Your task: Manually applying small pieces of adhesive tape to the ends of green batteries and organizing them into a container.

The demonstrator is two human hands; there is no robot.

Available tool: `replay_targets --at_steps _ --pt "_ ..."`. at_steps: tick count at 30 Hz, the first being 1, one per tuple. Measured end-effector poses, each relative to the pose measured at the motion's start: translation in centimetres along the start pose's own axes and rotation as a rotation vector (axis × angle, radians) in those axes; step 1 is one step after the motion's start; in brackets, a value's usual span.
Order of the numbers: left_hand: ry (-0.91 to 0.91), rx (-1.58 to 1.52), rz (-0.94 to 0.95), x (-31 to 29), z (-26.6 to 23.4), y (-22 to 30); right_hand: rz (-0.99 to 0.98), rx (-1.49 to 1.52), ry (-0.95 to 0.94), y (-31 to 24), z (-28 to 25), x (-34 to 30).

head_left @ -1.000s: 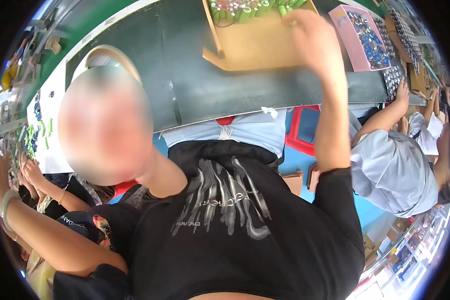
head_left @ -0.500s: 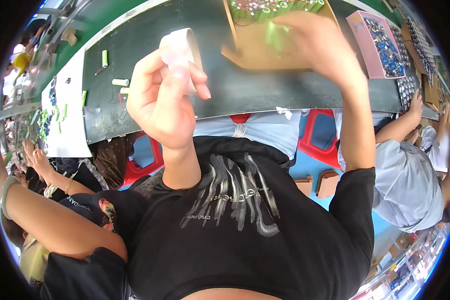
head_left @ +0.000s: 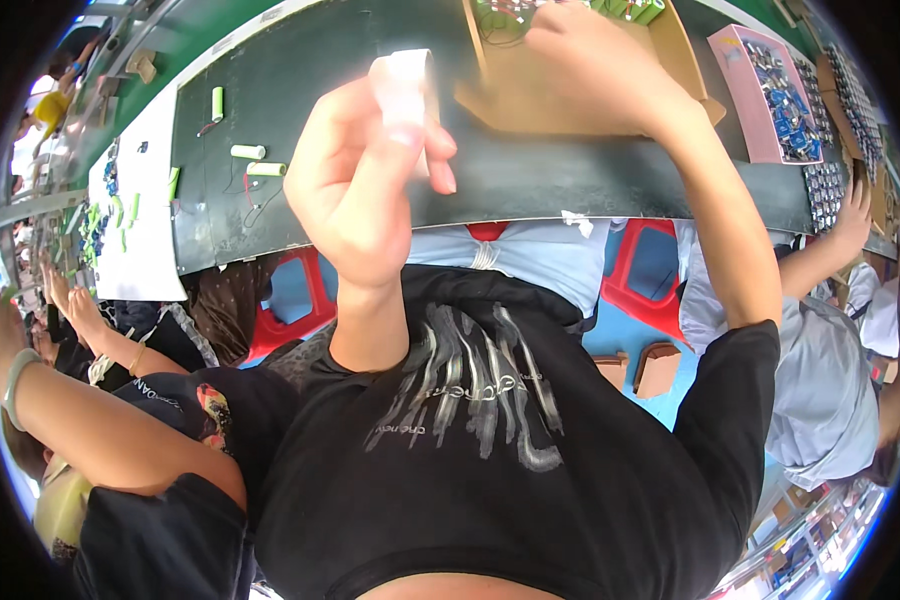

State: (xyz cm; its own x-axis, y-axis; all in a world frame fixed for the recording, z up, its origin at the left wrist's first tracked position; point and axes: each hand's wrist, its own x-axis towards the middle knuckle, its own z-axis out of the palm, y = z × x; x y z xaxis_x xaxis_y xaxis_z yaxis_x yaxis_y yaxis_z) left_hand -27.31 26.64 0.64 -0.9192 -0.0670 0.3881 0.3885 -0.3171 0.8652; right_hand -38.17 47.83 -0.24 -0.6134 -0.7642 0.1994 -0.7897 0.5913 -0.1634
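Note:
My left hand (head_left: 360,190) is raised over the table's near edge, its thumb and fingers closed round a roll of white tape (head_left: 404,85). My right hand (head_left: 600,70) is over an open cardboard box (head_left: 680,60) at the far middle of the table. Motion blurs that hand, and its fingertips are partly hidden, so whether they hold something cannot be made out. Inside the box lie several green cylindrical battery cells (head_left: 648,11) with thin wires.
Loose green cells (head_left: 266,169) with wires lie left on the dark table (head_left: 300,120). A pink box (head_left: 735,95) of small blue parts stands at right. Co-workers sit both sides; one's arm (head_left: 120,420) is close at left. Red stools (head_left: 642,262) show beyond the table edge.
My right hand has moved toward the box's far side; the blurred green cell at its fingers no longer shows. My left hand has shifted slightly right, still holding the tape roll.

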Motion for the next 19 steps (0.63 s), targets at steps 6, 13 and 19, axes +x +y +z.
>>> replay_targets --at_steps 6,13,19 --pt "-0.094 -0.005 -0.069 0.3 1.0 -0.2 0.095 0.215 0.606 -0.5 -1.1 -1.6" --pt "-0.246 0.063 -0.134 -0.4 2.8 0.1 0.256 1.106 0.504 -7.0 -3.1 -2.6" --pt "-0.381 0.524 0.069 -0.5 0.7 -1.3 -0.010 0.619 0.635 -8.1 -2.4 -2.8"
